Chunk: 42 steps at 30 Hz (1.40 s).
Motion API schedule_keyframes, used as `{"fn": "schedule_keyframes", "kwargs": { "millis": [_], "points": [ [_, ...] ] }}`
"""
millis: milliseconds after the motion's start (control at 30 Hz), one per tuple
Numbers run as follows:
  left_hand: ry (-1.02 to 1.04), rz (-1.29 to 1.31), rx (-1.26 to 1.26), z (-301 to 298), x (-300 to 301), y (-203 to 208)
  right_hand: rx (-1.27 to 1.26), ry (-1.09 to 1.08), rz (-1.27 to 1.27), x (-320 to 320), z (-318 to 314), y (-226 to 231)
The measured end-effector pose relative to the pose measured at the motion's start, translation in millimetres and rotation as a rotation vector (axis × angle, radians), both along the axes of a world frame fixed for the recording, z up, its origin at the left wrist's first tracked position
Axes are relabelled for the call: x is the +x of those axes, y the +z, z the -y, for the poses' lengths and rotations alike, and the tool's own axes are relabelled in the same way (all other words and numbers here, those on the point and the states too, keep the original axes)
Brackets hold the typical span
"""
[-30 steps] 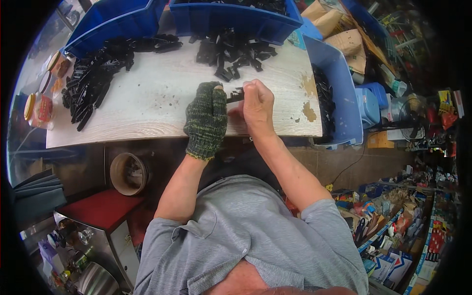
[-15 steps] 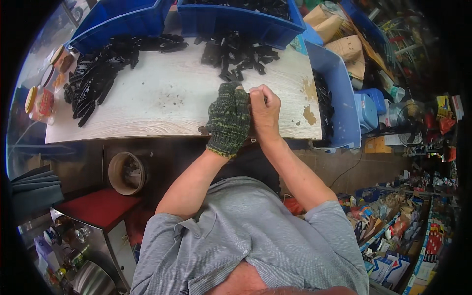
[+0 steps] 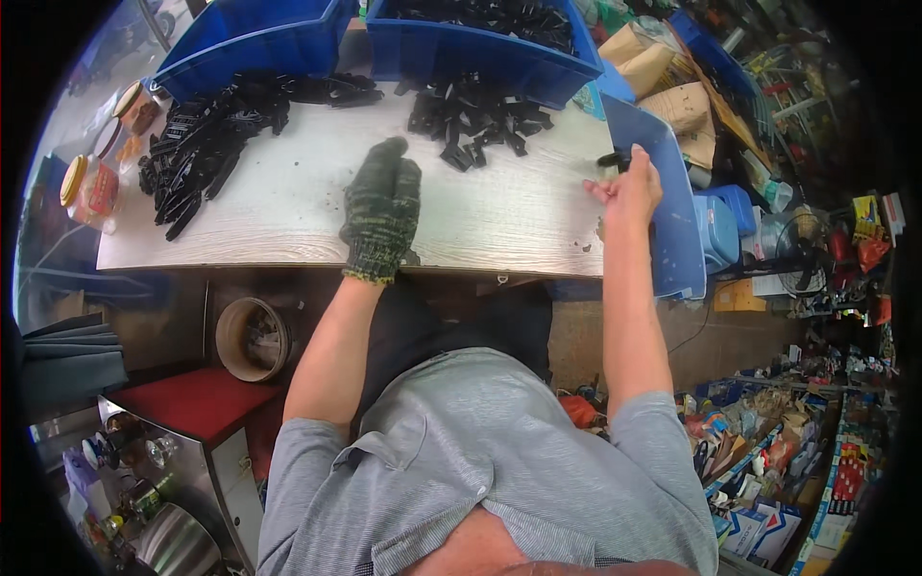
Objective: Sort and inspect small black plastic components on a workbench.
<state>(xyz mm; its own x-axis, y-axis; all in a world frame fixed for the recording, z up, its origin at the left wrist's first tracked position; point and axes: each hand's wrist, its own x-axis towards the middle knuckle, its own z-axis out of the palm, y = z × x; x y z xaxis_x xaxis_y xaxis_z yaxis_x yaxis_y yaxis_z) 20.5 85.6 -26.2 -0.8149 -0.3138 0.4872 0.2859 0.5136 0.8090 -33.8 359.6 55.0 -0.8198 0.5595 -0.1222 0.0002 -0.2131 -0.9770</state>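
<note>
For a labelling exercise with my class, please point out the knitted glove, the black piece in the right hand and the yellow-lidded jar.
Knitted glove (image 3: 381, 206): head view, back of the glove.
Black piece (image 3: 609, 159): head view, its exposed end.
Yellow-lidded jar (image 3: 95, 193): head view, middle of its side.

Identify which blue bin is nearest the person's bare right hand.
The lighter blue bin at the right end of the table, closest to the right hand; the two darker bins stand along the far edge.

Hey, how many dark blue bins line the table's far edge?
2: left bin, behind the left black pile; right bin, behind the middle black pile. More may be hidden beyond the picture's top.
</note>
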Motion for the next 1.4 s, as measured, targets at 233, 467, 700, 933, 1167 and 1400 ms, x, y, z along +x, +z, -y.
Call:
{"fn": "schedule_keyframes", "kwargs": {
  "millis": [233, 467, 700, 933, 1167, 1400],
  "points": [
    [-0.057, 0.141, -0.064, -1, -9, 15, 0.139, 0.412, 0.110, 5, 44, -28],
    [-0.107, 0.079, 0.066, 3, -4, 5, 0.527, 0.744, 0.264, -2, 106, -26],
    [-0.127, 0.059, 0.041, 2, -3, 2, 0.772, 0.778, 0.303, -10, 117, -26],
    [-0.171, 0.117, 0.107, 1, -8, 3, 0.749, 0.753, 0.305, -12, 111, -34],
    [-0.309, 0.160, 0.227, -16, -32, -16, 0.571, 0.736, 0.172, -13, 100, -48],
    [-0.379, 0.307, 0.390, -29, -52, -13, 0.572, 0.615, 0.062, -7, 99, -54]
  ]
}}
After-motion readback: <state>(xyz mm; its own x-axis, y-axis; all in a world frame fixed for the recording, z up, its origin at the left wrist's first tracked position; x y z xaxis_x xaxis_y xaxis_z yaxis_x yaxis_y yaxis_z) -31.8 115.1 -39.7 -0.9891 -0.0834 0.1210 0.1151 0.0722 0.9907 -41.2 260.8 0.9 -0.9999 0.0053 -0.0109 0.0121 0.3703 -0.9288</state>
